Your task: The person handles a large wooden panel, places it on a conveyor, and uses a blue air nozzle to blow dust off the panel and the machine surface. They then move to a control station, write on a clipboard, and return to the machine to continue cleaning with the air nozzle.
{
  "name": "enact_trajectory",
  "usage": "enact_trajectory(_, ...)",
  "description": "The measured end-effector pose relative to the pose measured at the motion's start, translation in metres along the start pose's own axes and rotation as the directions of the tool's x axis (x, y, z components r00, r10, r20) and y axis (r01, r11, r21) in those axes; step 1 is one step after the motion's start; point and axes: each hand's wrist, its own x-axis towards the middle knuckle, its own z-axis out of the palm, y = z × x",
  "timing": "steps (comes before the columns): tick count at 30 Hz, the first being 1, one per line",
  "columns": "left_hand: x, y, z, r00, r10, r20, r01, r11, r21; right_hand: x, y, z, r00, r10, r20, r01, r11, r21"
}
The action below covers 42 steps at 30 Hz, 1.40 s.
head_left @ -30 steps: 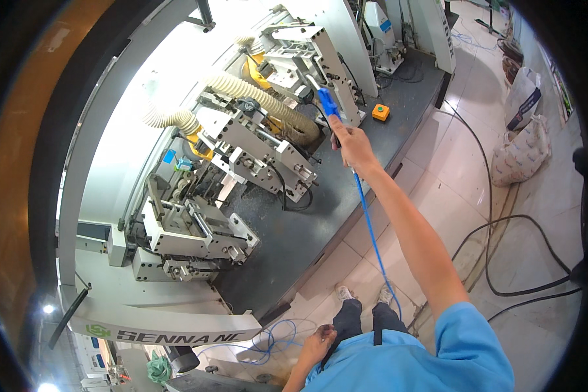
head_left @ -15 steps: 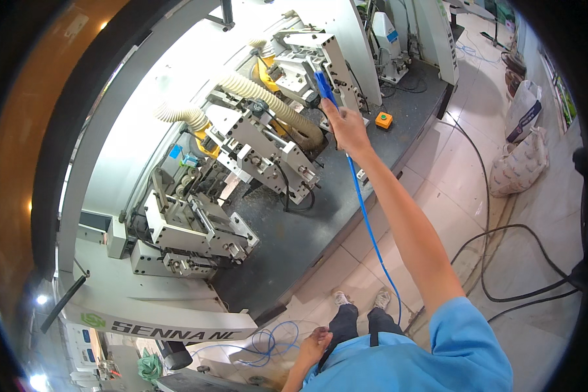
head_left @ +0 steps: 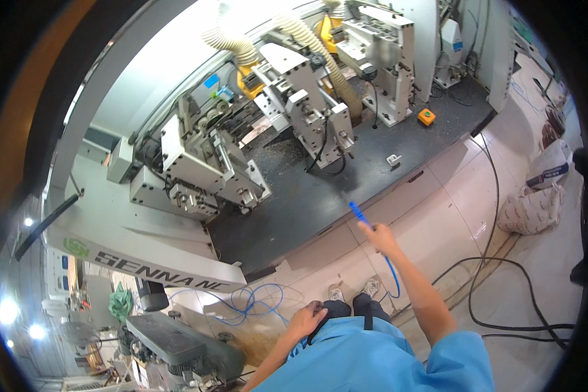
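A blue plastic handheld blow gun (head_left: 357, 210) in the right hand (head_left: 380, 236), by the front edge of a flat dark-grey surface (head_left: 287, 222).
The right fingers are closed around the gun's handle, its tip angled up and leftward; a thin blue hose (head_left: 394, 274) hangs below the hand. The left hand (head_left: 305, 320) rests near the waist, fingers partly curled; whether they grip anything, I cannot tell. On the surface stand white metal machine units (head_left: 302, 108), and farther right an orange box with a green button (head_left: 426, 117).
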Motion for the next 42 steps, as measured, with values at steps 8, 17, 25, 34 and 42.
enact_trajectory(8,-0.010,-0.038,-0.020,0.994,-0.099,-0.053,0.090,0.984,-0.155,0.029,-0.104,0.101,0.915,-0.391,0.097,0.387,0.790,-0.476)
enact_trajectory(17,-0.033,-0.125,-0.053,0.989,-0.148,-0.018,0.138,0.951,-0.275,0.110,-0.202,0.149,0.964,-0.207,-0.168,0.109,0.881,-0.460)
enact_trajectory(25,-0.022,-0.191,-0.124,0.982,-0.143,-0.122,0.104,0.954,-0.283,0.165,-0.243,0.156,0.935,-0.142,-0.326,-0.003,0.913,-0.408)
enact_trajectory(34,0.001,-0.192,-0.139,0.995,-0.091,-0.047,0.078,0.971,-0.228,0.123,-0.179,0.192,0.938,-0.008,0.348,0.092,0.970,-0.226)
enact_trajectory(42,0.025,-0.143,-0.122,0.996,-0.036,0.086,0.039,0.999,-0.038,0.012,-0.137,0.192,0.798,-0.260,0.544,0.417,0.890,-0.186)
